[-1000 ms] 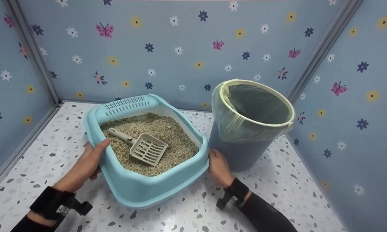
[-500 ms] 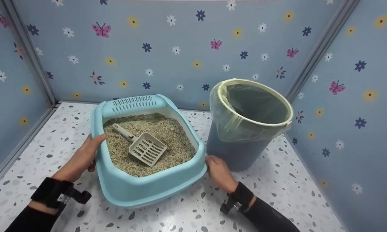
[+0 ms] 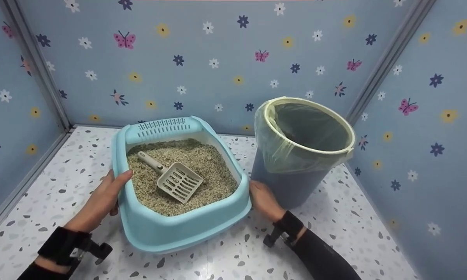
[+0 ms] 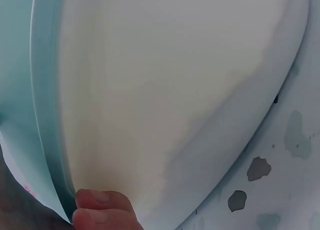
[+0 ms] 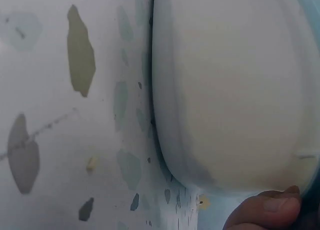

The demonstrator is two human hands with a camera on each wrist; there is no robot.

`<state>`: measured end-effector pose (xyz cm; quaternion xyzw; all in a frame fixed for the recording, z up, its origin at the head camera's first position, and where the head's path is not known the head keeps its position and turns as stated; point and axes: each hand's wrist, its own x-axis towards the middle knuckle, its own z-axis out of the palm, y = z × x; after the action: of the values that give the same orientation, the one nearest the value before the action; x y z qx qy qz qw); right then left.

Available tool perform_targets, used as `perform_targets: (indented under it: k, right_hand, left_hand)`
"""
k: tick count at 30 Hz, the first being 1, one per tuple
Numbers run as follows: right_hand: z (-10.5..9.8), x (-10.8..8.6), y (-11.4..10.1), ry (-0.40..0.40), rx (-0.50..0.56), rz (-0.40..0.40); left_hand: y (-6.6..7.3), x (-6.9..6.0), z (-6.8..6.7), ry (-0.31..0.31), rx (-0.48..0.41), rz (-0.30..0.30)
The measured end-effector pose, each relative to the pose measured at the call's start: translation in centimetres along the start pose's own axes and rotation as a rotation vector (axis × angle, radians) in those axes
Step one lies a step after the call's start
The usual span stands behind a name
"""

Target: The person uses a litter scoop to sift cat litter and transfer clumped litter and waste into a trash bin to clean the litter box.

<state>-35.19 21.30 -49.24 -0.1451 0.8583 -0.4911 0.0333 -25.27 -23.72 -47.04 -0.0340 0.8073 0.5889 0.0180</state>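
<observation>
A light blue litter box (image 3: 186, 229) full of grainy tan litter (image 3: 214, 163) stands at an angle on the speckled floor. A beige slotted litter scoop (image 3: 180, 182) lies on the litter, its handle pointing to the back left. My left hand (image 3: 103, 200) grips the left rim, thumb over the top; in the left wrist view, fingertips (image 4: 107, 215) press the pale side below the blue rim. My right hand (image 3: 264, 200) holds the box's right side near the front corner. In the right wrist view, its fingertips (image 5: 270, 210) show beneath the rim; its thumb is hidden.
A dark blue-grey trash bin (image 3: 284, 184) with a pale rim and a translucent yellowish liner (image 3: 284, 155) stands close to my right hand, just right of the box. Flower-patterned walls (image 3: 218, 46) enclose the back and both sides.
The litter box has turned slightly clockwise, its back left corner shifting right, mostly in the first half second. Both hands keep hold of it; the scoop rides along.
</observation>
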Motion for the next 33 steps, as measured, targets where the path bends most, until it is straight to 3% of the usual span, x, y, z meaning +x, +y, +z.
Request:
perform_targets:
  k: [4,7,16,20,27,30,33]
  right_hand:
    - [0.1,-0.7,0.1,-0.033,0.013,-0.065]
    - [0.3,-1.4,-0.1,-0.062,0.036,-0.069]
    - [0.8,-3.3,-1.3,-0.168,0.203,0.046]
    - [0.7,-2.3,-1.3,-0.180,0.259,0.035]
    - [1.2,0.9,-0.3,-0.099,0.164,-0.079]
    - [1.1,1.3,0.0,-0.090,0.111,-0.101]
    - [1.6,2.0,1.7,-0.076,0.052,-0.089]
  left_hand:
    - [0.0,0.8,-0.3,-0.004,-0.017,0.017]
    - [0.0,1.4,-0.5,-0.009,-0.032,0.021]
    - [-0.5,2.9,-2.0,-0.059,-0.028,0.030]
    - [-0.5,2.7,-2.2,-0.076,-0.035,0.026]
    - [-0.4,0.6,-1.8,-0.084,-0.019,-0.038]
    - [-0.2,0.5,-1.7,-0.076,-0.027,-0.029]
    - [-0.1,0.5,-1.8,-0.052,-0.023,-0.022]
